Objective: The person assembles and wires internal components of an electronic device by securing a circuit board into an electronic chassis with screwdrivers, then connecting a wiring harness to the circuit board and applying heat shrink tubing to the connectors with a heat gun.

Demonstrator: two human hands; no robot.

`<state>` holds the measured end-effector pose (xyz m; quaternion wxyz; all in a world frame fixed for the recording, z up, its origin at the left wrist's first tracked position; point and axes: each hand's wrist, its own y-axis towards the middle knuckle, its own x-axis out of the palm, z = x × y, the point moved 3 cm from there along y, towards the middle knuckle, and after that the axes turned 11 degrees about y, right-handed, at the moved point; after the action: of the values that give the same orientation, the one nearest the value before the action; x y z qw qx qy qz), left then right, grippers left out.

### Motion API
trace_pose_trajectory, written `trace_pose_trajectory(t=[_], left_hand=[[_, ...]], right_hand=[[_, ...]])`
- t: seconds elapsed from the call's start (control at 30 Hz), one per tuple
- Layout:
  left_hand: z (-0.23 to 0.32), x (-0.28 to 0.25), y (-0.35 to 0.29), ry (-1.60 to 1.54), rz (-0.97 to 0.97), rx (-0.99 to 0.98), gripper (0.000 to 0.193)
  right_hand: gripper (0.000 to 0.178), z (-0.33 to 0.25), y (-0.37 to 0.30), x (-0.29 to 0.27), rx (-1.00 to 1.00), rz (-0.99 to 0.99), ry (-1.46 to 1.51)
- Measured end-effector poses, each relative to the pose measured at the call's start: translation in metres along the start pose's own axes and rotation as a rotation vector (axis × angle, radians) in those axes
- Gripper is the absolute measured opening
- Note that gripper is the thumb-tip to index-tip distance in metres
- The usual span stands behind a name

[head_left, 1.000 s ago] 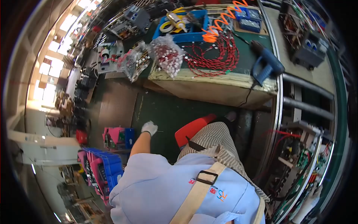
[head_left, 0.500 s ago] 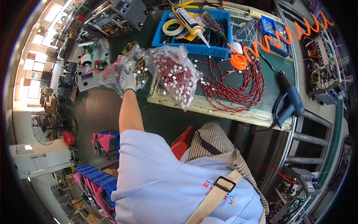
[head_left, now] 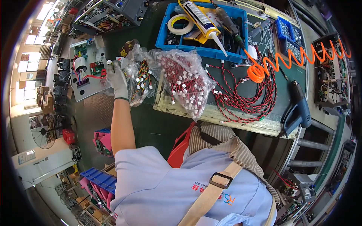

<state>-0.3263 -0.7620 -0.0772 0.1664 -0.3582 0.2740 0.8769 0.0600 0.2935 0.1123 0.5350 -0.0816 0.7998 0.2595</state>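
My left hand [head_left: 118,83], in a white glove, is raised over the edge of a grey metal panel with circuit boards [head_left: 87,67]. Its fingers are closed together, and a small white wire connector [head_left: 109,62] shows at their tips. Just right of the hand lies a clear plastic bag of yellow, red and black twisted cables [head_left: 143,77]. Beside that bag rests a bigger one, full of red and black cables with white connectors [head_left: 184,81]. Red wires [head_left: 98,77] run from the panel towards my glove. My right hand is outside the view.
A blue tray [head_left: 164,43] holds tape, a sealant tube and tools. Red-black twisted cables [head_left: 249,107] lie looped on the green bench, near an orange coiled hose [head_left: 256,73]. A heat gun [head_left: 298,107] sits at the bench's right edge. Blue bins [head_left: 284,28] hold small metal parts.
My left hand has moved left, out of the bag of multicoloured cables and over to the panel. A white connector now shows at its fingertips. The whole view has shifted slightly.
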Motion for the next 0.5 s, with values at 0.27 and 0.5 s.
trace_pose_trajectory(t=[0.27, 0.5], left_hand=[[0.044, 0.046, -0.16, 0.581, -0.939, 0.403, 0.057], [0.065, 0.046, -0.136, -0.043, -1.317, -0.226, 0.035]], right_hand=[[0.067, 0.054, 0.028, 0.005, 0.039, -0.052, -0.184], [0.052, 0.055, 0.019, 0.021, 0.424, -0.003, 0.209]])
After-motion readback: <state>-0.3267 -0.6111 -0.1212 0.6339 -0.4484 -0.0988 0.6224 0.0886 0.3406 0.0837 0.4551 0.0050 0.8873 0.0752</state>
